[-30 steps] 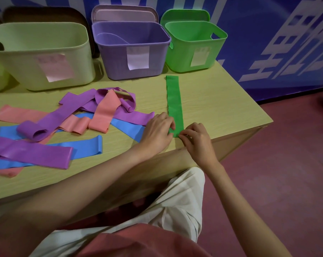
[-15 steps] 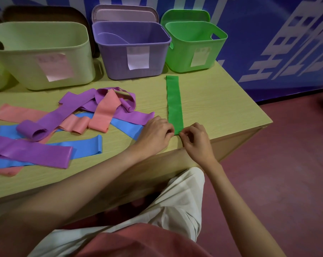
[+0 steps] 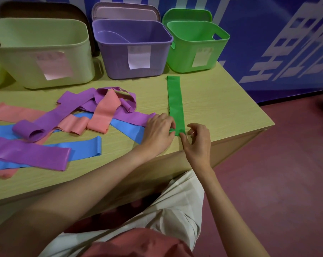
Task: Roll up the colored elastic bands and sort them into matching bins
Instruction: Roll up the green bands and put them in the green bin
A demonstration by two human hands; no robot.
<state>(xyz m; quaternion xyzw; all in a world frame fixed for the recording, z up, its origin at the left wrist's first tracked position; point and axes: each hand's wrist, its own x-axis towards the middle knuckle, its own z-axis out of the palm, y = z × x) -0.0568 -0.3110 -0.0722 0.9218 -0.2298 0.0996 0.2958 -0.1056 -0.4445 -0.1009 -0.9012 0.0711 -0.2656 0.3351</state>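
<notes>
The green elastic band (image 3: 175, 104) lies flat near the right end of the wooden table (image 3: 221, 108), and its near end sits almost at the table's front edge. There's bare tabletop to the right of it all the way to the corner, then the drop to the red floor (image 3: 277, 182).

The band's long axis runs straight away from the person, far end pointing at the green bin (image 3: 195, 47), with a gap of bare table between the two.

Left hand (image 3: 158, 132) has its fingers curled over the band's near left corner, where the edge is bunched up a bit. Right hand (image 3: 197, 140) sits at the near right corner, thumb stretched out to the band's end and the other fingers loosely bent above it, so it looks like touching more than gripping.

Just left of the hands is a messy pile of purple bands (image 3: 79, 108), pink bands (image 3: 103, 115) and blue bands (image 3: 127, 128), the closest ones right up against the left hand. Along the back there's a pale yellow-green bin (image 3: 40, 52), a purple bin (image 3: 131, 51) and the green one, each with a paper label, lids propped behind them against the blue wall.
</notes>
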